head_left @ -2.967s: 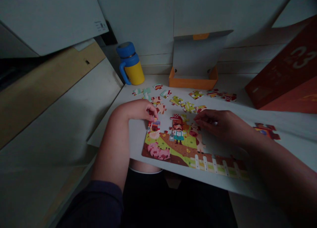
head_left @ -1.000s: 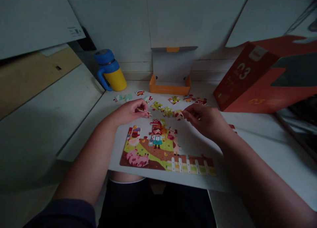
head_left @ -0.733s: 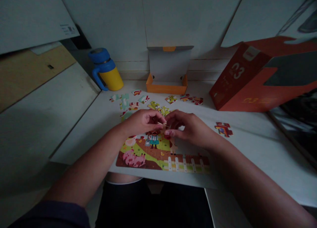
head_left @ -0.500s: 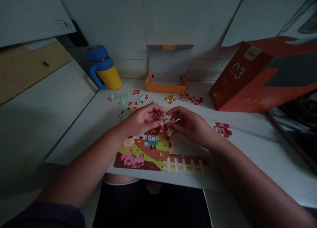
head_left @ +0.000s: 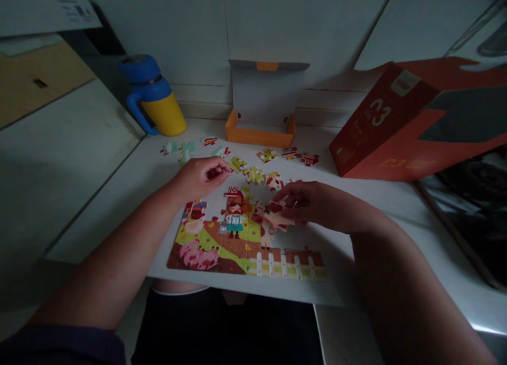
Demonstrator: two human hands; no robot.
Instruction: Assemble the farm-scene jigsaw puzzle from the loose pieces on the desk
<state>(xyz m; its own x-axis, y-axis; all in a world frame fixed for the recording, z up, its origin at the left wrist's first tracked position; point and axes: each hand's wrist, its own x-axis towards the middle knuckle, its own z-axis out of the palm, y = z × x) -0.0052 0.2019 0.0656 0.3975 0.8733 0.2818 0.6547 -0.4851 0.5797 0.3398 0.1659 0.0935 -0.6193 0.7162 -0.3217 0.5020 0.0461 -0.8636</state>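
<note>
Grip of the right hand [head_left: 307,202] pinches a cream-and-brown cardboard puzzle piece [head_left: 277,215] at the frame's centre

Thumb and fingers hold the piece by its right side, and it slants over the right part of a partly joined, colourful cardboard farm puzzle [head_left: 232,251], overlapping a printed cow. Whether it is seated there is unclear.

Left of centre, the left hand [head_left: 204,176] has its thumb and fingertips drawn together beside a yellow-green puzzle piece [head_left: 237,164]; I cannot tell whether anything sits between them.

The joined puzzle lies flat in the lower centre of the frame, on a smooth white tabletop [head_left: 392,198]. A pink pig is printed at its left, a red-capped figure in its middle and a white fence along its lower right. Just above the right hand's piece lies a loose white-and-brown spotted piece [head_left: 273,181]. More pieces scatter across the frame's centre, among them a red barn piece [head_left: 309,159].

Behind them stand a blue-and-yellow handled bottle [head_left: 162,111] at upper left, an open orange cardboard box [head_left: 259,136] at upper centre and a large red-orange carton [head_left: 372,122] at upper right.
</note>
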